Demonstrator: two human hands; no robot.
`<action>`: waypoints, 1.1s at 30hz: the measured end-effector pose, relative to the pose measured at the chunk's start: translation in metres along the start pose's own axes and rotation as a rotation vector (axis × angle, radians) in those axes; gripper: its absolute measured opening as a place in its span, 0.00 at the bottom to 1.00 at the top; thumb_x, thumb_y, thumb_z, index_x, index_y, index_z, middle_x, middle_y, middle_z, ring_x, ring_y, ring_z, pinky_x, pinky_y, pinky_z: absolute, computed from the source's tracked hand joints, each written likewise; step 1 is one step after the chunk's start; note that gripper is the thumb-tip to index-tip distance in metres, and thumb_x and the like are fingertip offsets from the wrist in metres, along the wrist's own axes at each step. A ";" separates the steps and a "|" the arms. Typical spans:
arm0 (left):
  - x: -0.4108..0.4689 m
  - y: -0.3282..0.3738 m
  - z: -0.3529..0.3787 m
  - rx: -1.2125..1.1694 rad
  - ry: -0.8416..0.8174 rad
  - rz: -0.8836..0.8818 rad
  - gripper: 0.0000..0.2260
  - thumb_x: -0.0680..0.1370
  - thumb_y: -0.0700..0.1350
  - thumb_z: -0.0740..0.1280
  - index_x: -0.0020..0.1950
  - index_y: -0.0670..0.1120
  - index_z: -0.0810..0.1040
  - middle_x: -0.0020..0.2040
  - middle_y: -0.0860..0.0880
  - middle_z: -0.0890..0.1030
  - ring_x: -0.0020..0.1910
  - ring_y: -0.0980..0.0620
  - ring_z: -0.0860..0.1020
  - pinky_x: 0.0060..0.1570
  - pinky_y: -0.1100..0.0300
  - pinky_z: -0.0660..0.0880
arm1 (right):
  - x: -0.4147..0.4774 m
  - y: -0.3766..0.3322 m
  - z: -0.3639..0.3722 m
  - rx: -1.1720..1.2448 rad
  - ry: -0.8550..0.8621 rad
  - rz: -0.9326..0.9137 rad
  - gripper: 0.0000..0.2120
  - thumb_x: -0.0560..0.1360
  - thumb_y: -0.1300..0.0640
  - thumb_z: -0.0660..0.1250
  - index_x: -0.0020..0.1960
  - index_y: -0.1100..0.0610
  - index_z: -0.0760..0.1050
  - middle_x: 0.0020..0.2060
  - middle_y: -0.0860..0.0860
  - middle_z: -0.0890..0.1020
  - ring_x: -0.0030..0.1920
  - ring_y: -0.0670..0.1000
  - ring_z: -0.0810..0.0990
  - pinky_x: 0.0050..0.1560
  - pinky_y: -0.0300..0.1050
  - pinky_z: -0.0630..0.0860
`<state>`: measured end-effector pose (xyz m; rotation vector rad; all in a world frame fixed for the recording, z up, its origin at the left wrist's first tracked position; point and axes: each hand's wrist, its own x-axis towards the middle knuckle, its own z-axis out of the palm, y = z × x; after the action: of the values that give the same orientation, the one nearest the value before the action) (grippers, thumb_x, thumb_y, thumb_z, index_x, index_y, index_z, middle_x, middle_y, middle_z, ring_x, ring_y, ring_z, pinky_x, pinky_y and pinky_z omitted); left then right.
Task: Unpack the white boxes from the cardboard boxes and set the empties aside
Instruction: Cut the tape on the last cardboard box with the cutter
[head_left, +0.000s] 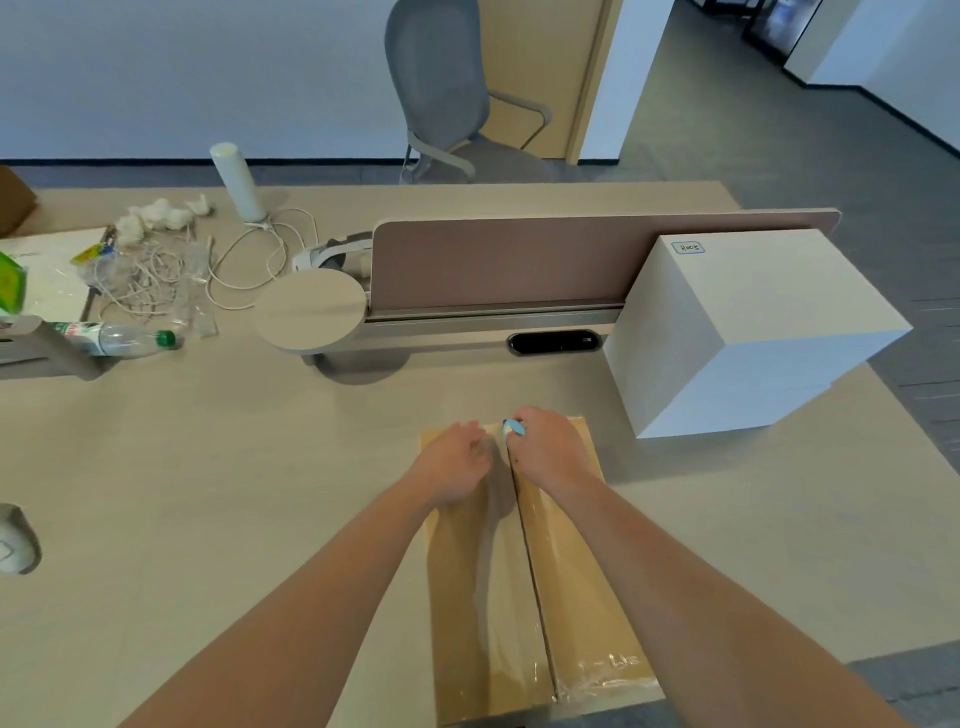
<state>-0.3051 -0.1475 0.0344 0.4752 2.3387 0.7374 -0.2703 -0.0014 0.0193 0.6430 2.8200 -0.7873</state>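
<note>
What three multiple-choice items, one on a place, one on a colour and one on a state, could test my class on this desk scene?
1. Where do the white boxes stand?
A. Left of the cardboard box
B. Right of it, on the desk
C. On the chair

2. What colour is the cap of the lying bottle?
A. Red
B. Blue
C. Green

3. What is the right hand doing?
A. Lying flat and empty
B. Gripping a small blue and white tool
C. Lifting the bottle

Answers: 1 B, they sit on the desk off the cardboard box's right side. 2 C, the cap shows green. 3 B, its fingers curl round the tool at the far end of the box's seam.
</note>
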 end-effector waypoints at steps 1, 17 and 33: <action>-0.001 0.001 -0.001 0.010 -0.008 0.006 0.15 0.82 0.45 0.58 0.67 0.41 0.73 0.69 0.46 0.71 0.70 0.44 0.68 0.66 0.55 0.64 | 0.000 -0.002 -0.001 -0.028 -0.006 -0.004 0.06 0.78 0.55 0.62 0.50 0.53 0.77 0.42 0.49 0.80 0.43 0.52 0.78 0.37 0.45 0.71; -0.008 -0.003 0.001 -0.031 -0.016 0.008 0.24 0.82 0.47 0.59 0.78 0.48 0.62 0.79 0.49 0.59 0.77 0.47 0.59 0.72 0.54 0.57 | 0.001 -0.021 -0.007 -0.359 -0.079 -0.059 0.09 0.78 0.63 0.63 0.57 0.57 0.77 0.49 0.54 0.80 0.51 0.56 0.80 0.45 0.46 0.74; -0.021 0.000 0.004 0.002 -0.006 0.038 0.21 0.81 0.42 0.60 0.75 0.44 0.67 0.77 0.51 0.63 0.78 0.51 0.57 0.73 0.56 0.54 | -0.065 0.002 -0.004 -0.348 -0.188 -0.042 0.10 0.78 0.59 0.62 0.57 0.57 0.77 0.52 0.56 0.81 0.53 0.59 0.80 0.43 0.46 0.70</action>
<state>-0.2870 -0.1561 0.0416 0.5234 2.3306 0.7502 -0.2110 -0.0219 0.0375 0.4309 2.7062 -0.3270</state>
